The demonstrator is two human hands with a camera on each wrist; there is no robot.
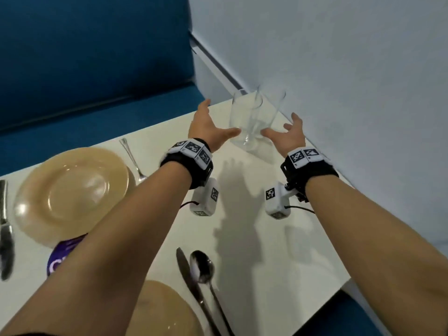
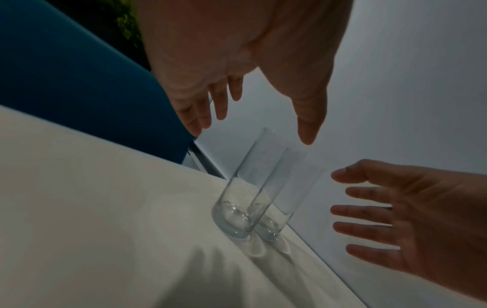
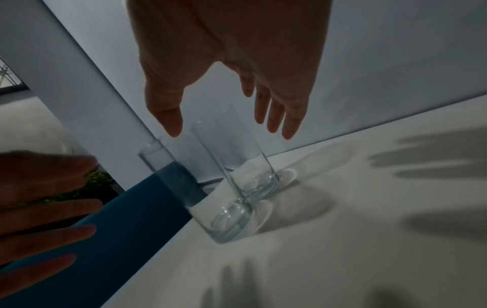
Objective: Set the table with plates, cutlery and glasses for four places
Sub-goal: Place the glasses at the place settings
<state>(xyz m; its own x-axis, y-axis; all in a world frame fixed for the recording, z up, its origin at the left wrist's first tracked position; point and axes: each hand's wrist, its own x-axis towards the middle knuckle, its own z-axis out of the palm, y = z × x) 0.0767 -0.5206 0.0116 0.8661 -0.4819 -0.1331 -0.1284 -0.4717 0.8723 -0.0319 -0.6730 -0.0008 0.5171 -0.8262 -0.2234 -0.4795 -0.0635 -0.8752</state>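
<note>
Both hands spread, gripping nothing — left hand [image 1: 206,124] and right hand [image 1: 288,134] flanking two touching glasses [image 1: 254,117] near desk [image 1: 266,251] corner; a clumsy grab risks clinking or toppling.

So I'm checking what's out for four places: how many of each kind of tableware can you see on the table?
Plates: 2
Glasses: 2
Knives: 2
Spoons: 1
Forks: 1
Total: 8

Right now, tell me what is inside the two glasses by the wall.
Nothing shows inside either: the left glass and the right glass look empty, with table visible through their clear walls. Where one glass overlaps the other, the view is less clear. Both hands are open beside them.
</note>
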